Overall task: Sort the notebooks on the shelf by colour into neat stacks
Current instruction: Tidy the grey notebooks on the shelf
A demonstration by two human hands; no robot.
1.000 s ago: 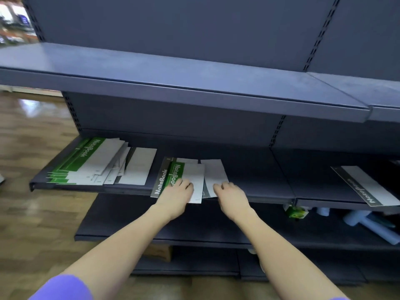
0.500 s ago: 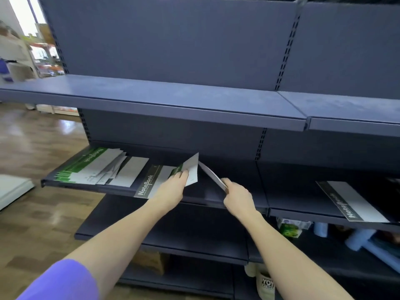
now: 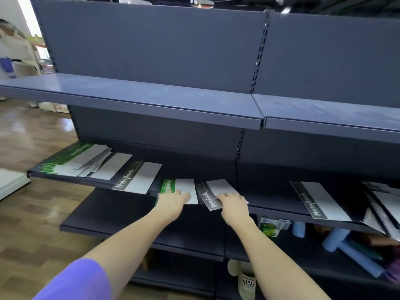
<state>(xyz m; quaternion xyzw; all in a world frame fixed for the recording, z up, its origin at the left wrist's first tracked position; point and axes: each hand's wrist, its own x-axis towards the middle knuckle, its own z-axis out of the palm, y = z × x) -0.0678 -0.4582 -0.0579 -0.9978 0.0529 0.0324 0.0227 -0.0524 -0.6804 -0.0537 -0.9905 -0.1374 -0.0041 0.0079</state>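
Observation:
My left hand (image 3: 173, 201) grips the near edge of a green-spined notebook (image 3: 184, 188), which lies flat at the front of the dark middle shelf (image 3: 279, 210). Right beside it, my right hand (image 3: 232, 202) grips the near edge of a grey-spined notebook (image 3: 218, 187), also flat and slightly overhanging the shelf edge. The two books lie side by side, almost touching. A fanned pile of green-spined notebooks (image 3: 73, 161) sits at the shelf's far left, with one grey-spined notebook (image 3: 138, 177) to its right.
Another grey-spined notebook (image 3: 320, 200) lies on the right shelf section, with more notebooks (image 3: 385, 204) at the far right. The upper shelf (image 3: 151, 98) juts out overhead. Below are blue rolls (image 3: 350, 254), a green carton (image 3: 268, 228) and a slipper (image 3: 246, 282).
Both hands lifted a notebook each off the middle pile, spread them apart and moved right. Now the two books lie flat side by side at the shelf front.

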